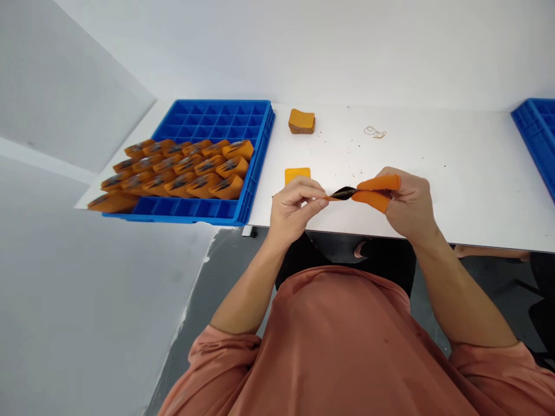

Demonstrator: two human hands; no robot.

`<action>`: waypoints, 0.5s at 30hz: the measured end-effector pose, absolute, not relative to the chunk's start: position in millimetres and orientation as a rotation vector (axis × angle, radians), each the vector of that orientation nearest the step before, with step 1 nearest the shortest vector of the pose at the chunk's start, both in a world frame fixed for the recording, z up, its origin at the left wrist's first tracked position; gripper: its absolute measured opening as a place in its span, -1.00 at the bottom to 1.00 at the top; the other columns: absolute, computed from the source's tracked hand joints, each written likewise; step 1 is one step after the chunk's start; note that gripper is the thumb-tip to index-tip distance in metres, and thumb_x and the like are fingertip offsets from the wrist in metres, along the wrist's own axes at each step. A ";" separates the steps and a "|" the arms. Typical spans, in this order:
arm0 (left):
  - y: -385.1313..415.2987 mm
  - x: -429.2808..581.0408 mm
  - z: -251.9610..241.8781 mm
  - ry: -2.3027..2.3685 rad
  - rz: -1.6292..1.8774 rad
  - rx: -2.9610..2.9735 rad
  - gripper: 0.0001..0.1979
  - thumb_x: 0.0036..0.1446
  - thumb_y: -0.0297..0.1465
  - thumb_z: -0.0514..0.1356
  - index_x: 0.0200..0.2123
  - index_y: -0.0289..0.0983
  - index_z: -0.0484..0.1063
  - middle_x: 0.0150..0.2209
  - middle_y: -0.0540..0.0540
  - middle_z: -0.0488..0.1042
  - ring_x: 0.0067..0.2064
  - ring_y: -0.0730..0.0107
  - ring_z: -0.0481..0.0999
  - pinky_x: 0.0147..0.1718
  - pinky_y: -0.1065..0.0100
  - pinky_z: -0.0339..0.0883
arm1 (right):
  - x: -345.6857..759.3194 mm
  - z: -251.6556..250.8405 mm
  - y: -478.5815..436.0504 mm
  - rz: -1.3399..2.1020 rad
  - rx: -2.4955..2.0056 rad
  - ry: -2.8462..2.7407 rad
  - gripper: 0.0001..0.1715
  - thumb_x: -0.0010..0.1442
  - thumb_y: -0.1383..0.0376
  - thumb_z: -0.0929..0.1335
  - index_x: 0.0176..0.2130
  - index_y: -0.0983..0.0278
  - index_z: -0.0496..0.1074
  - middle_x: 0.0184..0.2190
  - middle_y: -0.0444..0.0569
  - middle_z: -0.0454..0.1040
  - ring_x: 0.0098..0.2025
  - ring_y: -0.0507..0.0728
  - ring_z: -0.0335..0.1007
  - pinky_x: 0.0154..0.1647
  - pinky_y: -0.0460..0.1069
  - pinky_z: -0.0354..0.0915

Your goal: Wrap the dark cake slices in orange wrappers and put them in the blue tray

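Note:
Between my hands, over the table's front edge, is a small orange pouch (344, 195) held edge-on, its mouth parted to show a dark inside. My left hand (297, 208) pinches its left end between thumb and fingers. At the opposite end, my right hand (405, 199) grips it with thumb and forefinger, both wearing orange finger covers. A flat yellow-orange piece (298, 175) lies on the table just behind my left hand and is partly hidden by it. Further back sits a short stack of orange-brown pieces (302, 122).
On the left, a blue compartment tray (260, 136) holds rows of orange pouches (186, 184) with dark contents; its back rows show bare compartments. Thin looped bands (374, 133) and dark specks lie on the white table (468, 167). Another blue tray (535, 147) stands at the right edge.

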State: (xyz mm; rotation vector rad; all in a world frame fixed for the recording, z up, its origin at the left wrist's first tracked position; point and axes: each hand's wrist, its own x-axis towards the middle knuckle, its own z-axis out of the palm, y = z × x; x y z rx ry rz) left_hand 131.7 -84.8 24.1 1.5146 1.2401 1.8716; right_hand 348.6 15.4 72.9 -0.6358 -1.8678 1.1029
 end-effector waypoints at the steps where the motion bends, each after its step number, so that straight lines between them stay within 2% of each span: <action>1: -85.0 132.1 23.9 1.244 1.868 1.515 -0.86 0.21 -0.16 0.55 -0.28 -0.05 0.76 -0.24 -0.06 0.65 -0.21 0.34 0.61 -0.29 0.29 0.42 | 349.1 73.4 14.9 1.094 -0.636 -1.874 -0.88 0.21 0.09 0.65 -0.30 0.02 0.75 -0.41 -0.13 0.55 -0.38 0.10 0.31 -0.37 0.09 0.19; 5: -87.2 135.3 24.8 1.297 1.850 1.495 -0.79 0.19 -0.09 0.55 -0.31 -0.06 0.74 -0.24 -0.07 0.64 -0.22 0.33 0.60 -0.30 0.26 0.42 | 349.8 76.0 12.6 1.069 -0.613 -1.881 -0.88 0.22 0.09 0.66 -0.32 -0.01 0.74 -0.42 -0.13 0.54 -0.40 0.10 0.29 -0.38 0.09 0.18; 10: -89.0 138.4 26.5 1.336 1.848 1.457 -0.75 0.17 -0.04 0.55 -0.33 -0.05 0.74 -0.25 -0.07 0.63 -0.22 0.31 0.58 -0.29 0.23 0.42 | 349.6 78.4 10.4 1.061 -0.661 -1.892 -0.79 0.19 -0.01 0.66 -0.34 -0.01 0.74 -0.42 -0.10 0.53 -0.40 0.13 0.27 -0.39 0.11 0.20; 15: -88.7 135.9 24.7 1.323 1.860 1.482 -0.81 0.21 -0.10 0.54 -0.31 -0.05 0.73 -0.24 -0.06 0.62 -0.20 0.33 0.58 -0.27 0.25 0.41 | 349.4 78.7 9.5 1.060 -0.622 -1.903 -0.79 0.21 0.00 0.65 -0.34 0.01 0.74 -0.42 -0.10 0.53 -0.41 0.12 0.27 -0.39 0.10 0.22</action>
